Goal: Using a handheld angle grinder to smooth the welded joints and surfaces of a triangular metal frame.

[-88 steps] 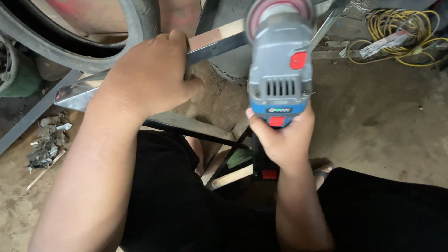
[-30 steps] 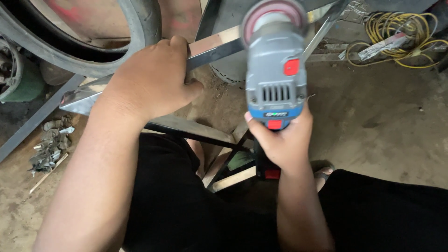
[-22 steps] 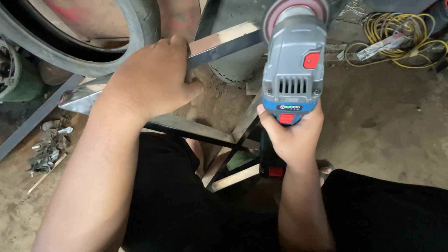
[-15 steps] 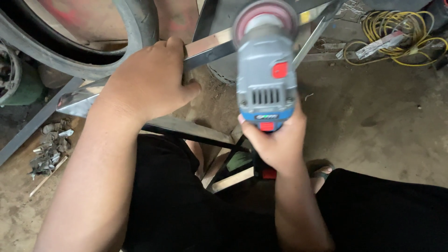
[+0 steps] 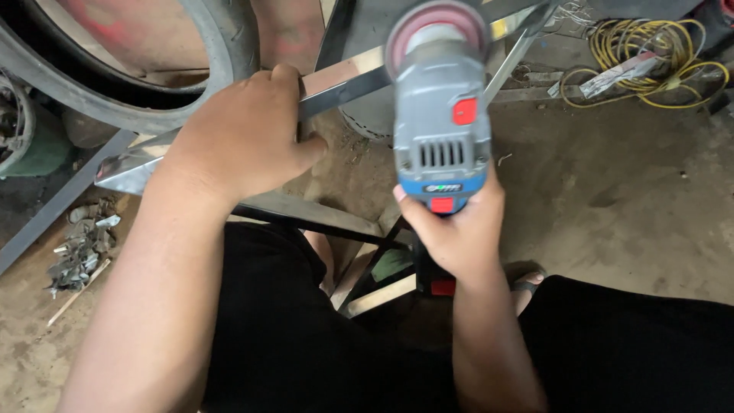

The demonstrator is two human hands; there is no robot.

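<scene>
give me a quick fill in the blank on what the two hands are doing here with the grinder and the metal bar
1. The right hand grips the grey angle grinder by its ____ end.
2. The left hand presses down on the shiny metal ____.
3. The grinder's round disc is coloured ____.
4. The coiled cable on the floor at upper right is ____.

Missing words: rear; bar; pink; yellow
</scene>
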